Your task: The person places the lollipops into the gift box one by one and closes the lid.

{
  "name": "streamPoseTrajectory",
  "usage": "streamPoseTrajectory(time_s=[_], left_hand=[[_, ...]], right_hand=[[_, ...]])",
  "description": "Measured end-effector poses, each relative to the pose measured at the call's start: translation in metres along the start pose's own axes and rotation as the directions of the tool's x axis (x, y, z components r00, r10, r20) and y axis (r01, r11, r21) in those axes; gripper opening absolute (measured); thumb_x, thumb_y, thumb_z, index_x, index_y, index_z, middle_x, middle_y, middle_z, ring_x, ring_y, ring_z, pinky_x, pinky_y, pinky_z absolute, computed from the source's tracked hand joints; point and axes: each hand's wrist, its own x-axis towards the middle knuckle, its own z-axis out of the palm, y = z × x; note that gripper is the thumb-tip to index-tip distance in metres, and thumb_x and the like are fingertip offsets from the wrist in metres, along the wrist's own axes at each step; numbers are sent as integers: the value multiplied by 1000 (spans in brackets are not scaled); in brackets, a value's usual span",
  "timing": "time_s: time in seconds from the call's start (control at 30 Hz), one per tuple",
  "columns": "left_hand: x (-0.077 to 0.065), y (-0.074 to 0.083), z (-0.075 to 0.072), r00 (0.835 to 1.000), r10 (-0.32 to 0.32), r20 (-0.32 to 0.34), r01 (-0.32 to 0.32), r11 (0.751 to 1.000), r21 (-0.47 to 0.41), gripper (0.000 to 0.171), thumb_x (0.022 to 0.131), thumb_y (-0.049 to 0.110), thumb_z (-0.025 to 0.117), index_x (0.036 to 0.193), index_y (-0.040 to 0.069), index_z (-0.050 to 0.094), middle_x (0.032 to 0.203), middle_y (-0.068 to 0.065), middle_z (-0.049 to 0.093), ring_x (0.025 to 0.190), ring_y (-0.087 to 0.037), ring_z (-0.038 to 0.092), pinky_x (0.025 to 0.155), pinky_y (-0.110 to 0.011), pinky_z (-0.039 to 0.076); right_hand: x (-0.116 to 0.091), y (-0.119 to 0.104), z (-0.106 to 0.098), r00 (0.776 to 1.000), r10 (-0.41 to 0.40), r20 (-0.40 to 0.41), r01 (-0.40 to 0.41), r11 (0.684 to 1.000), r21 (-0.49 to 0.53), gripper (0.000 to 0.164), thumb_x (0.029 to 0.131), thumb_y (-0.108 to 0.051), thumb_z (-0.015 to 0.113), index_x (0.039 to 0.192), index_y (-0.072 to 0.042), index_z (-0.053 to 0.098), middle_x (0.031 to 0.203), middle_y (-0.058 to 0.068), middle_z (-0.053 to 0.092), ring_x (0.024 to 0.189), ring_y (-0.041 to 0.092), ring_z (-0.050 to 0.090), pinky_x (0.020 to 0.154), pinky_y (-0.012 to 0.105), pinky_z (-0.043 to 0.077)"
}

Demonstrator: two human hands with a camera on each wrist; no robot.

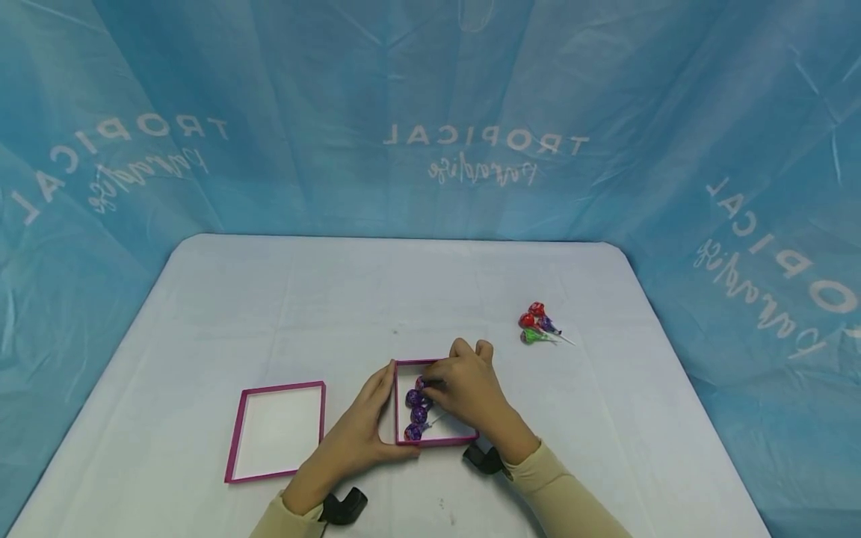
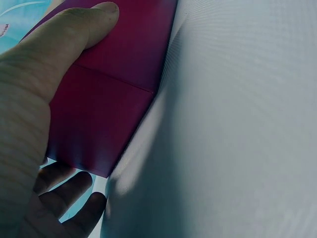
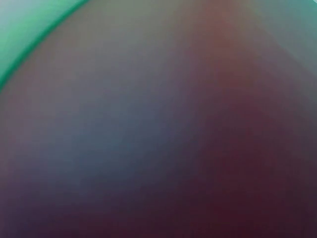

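An open square box (image 1: 440,442) with a magenta rim and pale inside stands near the front of the table. Several purple-wrapped lollipops (image 1: 413,432) lie in a row along its left part. My left hand (image 1: 363,437) holds the box's near left corner, thumb along the front wall and fingers along the left wall. In the left wrist view the thumb presses on the magenta box wall (image 2: 106,109). My right hand (image 1: 467,381) reaches inside over the far right part, its fingers pinching a lollipop (image 1: 421,382) at the row's far end. The right wrist view is too blurred to read.
Left of the box lies a matching square tray or lid (image 1: 279,433) with a magenta rim. A small heap of red, green and purple lollipops (image 1: 531,321) lies at the back right of the white-covered table (image 1: 377,284). A blue curtain (image 1: 430,202) hangs behind.
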Motion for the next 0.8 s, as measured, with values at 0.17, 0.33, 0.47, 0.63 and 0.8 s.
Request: streamPoseTrajectory(time_s=[0.17,0.33,0.47,0.63,0.8], left_hand=[[0,0,0,1000,-13,9,13,1000,-3,130,58,54,86,154,13,10,157,4,16,140,-19,24,109,-40,32],[-1,0,1,999,-39,23,39,999,-12,130,58,55,86,155,16,8,157,5,14,140,-18,23,110,-40,31],[-1,1,1,999,-43,23,43,999,-14,130,58,55,86,155,16,9,157,6,14,140,-18,24,109,-40,32],[-1,0,2,999,-36,20,36,999,-17,130,58,54,86,155,15,9,157,5,15,140,-18,24,109,-41,33],[-1,0,1,999,-33,15,34,999,-16,131,57,55,86,155,16,9,157,5,15,140,-19,24,109,-41,33]], right_hand=[[0,-1,0,1000,1,16,0,999,-45,16,69,-37,84,83,-34,77,79,-22,68,71,9,34,71,44,24],[-2,-1,1,1000,0,20,1,999,-51,16,69,-38,84,84,-34,77,80,-21,69,72,9,34,72,44,24],[-2,-2,0,1000,6,19,-5,999,-37,15,70,-39,83,83,-34,77,81,-22,69,72,8,34,72,44,24],[-1,-1,-3,1000,12,18,-12,1000,3,14,71,-40,82,83,-34,77,80,-24,68,72,7,34,72,43,23],[-1,3,-7,1000,4,-16,-2,994,106,15,70,-38,84,83,-34,77,81,-24,68,71,5,33,71,43,20]])
